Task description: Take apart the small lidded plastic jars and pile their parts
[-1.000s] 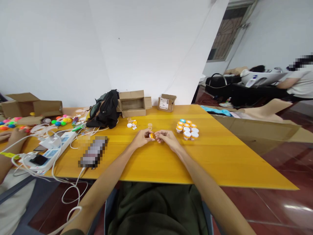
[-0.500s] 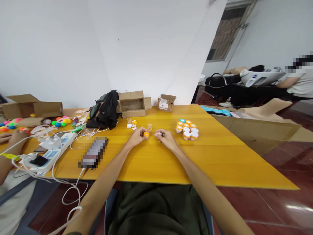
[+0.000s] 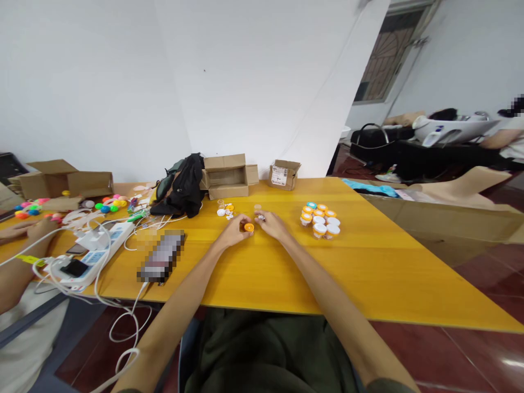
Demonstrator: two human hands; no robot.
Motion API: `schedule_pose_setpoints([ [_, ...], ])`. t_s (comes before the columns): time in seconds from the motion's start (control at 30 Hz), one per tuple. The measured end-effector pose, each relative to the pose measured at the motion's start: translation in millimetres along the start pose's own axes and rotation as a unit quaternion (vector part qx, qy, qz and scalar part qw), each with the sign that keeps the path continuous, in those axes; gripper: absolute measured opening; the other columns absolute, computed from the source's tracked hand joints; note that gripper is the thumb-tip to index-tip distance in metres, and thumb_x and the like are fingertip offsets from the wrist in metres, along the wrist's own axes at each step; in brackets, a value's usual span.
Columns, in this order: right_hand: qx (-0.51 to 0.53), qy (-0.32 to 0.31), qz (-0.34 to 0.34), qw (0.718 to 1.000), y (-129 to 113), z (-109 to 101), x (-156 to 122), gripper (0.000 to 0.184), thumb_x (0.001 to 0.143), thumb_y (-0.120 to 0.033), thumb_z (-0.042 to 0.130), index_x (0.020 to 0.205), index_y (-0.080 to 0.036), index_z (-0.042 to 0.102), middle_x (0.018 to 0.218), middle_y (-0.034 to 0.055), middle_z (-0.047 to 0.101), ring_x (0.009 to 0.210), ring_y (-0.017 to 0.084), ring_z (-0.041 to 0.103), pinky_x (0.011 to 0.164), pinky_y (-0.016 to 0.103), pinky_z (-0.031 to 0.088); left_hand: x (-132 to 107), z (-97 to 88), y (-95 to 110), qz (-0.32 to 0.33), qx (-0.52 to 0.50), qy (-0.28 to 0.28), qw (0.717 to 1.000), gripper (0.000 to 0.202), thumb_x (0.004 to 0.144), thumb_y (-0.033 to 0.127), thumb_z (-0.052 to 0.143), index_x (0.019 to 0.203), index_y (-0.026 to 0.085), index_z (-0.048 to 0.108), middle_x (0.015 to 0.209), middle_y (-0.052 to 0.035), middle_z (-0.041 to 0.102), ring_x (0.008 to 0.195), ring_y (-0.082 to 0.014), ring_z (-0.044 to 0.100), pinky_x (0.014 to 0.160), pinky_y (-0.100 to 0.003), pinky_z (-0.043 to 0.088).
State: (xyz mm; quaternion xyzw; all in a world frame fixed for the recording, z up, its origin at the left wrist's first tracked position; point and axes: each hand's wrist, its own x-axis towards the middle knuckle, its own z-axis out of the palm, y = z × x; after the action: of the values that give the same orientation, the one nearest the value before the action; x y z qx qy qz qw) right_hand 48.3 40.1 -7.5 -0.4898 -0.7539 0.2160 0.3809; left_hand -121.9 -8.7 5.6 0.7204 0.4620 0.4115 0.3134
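Note:
Over the middle of the table, my left hand [image 3: 234, 232] is closed on a round orange lid [image 3: 249, 227] tilted towards me. Just to its right, my right hand [image 3: 271, 224] pinches a small whitish piece [image 3: 261, 217], too small to name. Right behind these fingers stands a clear plastic cup [image 3: 257, 207], partly hidden by the right hand. Farther left lie several small white and yellow parts [image 3: 221, 212] beside another clear cup. To the right, several small clear jars [image 3: 320, 230] stand in a cluster, with white, orange and teal lids.
Open cardboard boxes [image 3: 227, 191] and a black bag [image 3: 180, 191] sit along the back. On the left are a phone [image 3: 161, 256], a power strip [image 3: 98, 254] with loose cables, coloured balls [image 3: 105, 208] and another person's hand [image 3: 41, 232]. A large carton [image 3: 426, 218] adjoins the table's right side.
My right hand has moved away from me, towards the clear cup, with the small piece. My left hand still holds the orange lid. The whole view has shifted slightly.

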Motion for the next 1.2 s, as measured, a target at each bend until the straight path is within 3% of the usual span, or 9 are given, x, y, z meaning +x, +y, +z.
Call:
schedule_pose_setpoints([
  [0.17, 0.039, 0.032, 0.028, 0.998, -2.0, -1.5, -3.7, 0.011, 0.073, -0.021, 0.068, 0.082, -0.028, 0.068, 0.089, 0.0037, 0.075, 0.085, 0.026, 0.068, 0.077, 0.036, 0.051, 0.2, 0.8, -0.3, 0.013, 0.018, 0.0, 1.0, 0.024, 0.067, 0.015, 0.068, 0.09, 0.019, 0.061, 0.09, -0.0008, 0.065, 0.087, -0.0162, 0.061, 0.086, -0.031, 0.049],
  [0.37, 0.085, -0.011, 0.011, 0.996, -9.7, -15.0, -31.5, 0.007, 0.073, -0.031, 0.065, 0.074, -0.024, 0.062, 0.072, -0.0004, 0.069, 0.069, 0.019, 0.064, 0.068, 0.03, 0.048, 0.0, 2.3, 1.2, 0.026, 0.044, -0.002, 0.999, 0.015, 0.072, 0.016, 0.064, 0.087, 0.019, 0.062, 0.086, 0.0, 0.064, 0.082, -0.016, 0.06, 0.081, -0.03, 0.05],
  [0.57, 0.117, -0.045, -0.014, 0.992, -14.5, -19.7, -43.9, 0.009, 0.071, -0.031, 0.065, 0.075, -0.024, 0.062, 0.066, -0.0031, 0.064, 0.062, 0.017, 0.059, 0.062, 0.028, 0.045, -0.5, 3.7, 1.8, 0.044, 0.072, 0.012, 0.996, 0.019, 0.075, 0.016, 0.065, 0.094, 0.02, 0.063, 0.095, -0.0029, 0.063, 0.086, -0.0178, 0.06, 0.08, -0.031, 0.052],
  [0.77, 0.128, -0.039, -0.004, 0.991, -14.3, -16.4, -44.9, 0.007, 0.07, -0.029, 0.061, 0.071, -0.023, 0.057, 0.063, -0.0044, 0.061, 0.057, 0.015, 0.054, 0.059, 0.027, 0.043, -5.0, 4.5, 16.0, 0.092, 0.115, 0.035, 0.989, 0.026, 0.078, 0.015, 0.064, 0.103, 0.023, 0.065, 0.109, -0.005, 0.062, 0.109, -0.0225, 0.057, 0.098, -0.037, 0.045],
  [0.97, 0.101, -0.031, -0.029, 0.994, -15.2, -17.2, -47.2, 0.007, 0.069, -0.026, 0.057, 0.064, -0.024, 0.053, 0.059, -0.0037, 0.057, 0.058, 0.015, 0.05, 0.058, 0.026, 0.04, -8.9, 11.4, 30.8, 0.13, 0.097, -0.018, 0.987, 0.013, 0.086, 0.025, 0.061, 0.095, 0.023, 0.07, 0.092, -0.0046, 0.067, 0.089, -0.0205, 0.06, 0.087, -0.035, 0.048],
  [1.2, 0.151, -0.022, -0.039, 0.987, -18.5, -20.3, -49.3, 0.018, 0.078, -0.038, 0.059, 0.068, -0.022, 0.06, 0.065, -0.002, 0.061, 0.063, 0.016, 0.055, 0.062, 0.027, 0.043, -4.5, 12.3, 27.0, 0.06, 0.046, 0.026, 0.997, 0.01, 0.084, 0.028, 0.061, 0.082, 0.021, 0.067, 0.08, -0.0007, 0.068, 0.078, -0.0165, 0.06, 0.076, -0.029, 0.047],
])
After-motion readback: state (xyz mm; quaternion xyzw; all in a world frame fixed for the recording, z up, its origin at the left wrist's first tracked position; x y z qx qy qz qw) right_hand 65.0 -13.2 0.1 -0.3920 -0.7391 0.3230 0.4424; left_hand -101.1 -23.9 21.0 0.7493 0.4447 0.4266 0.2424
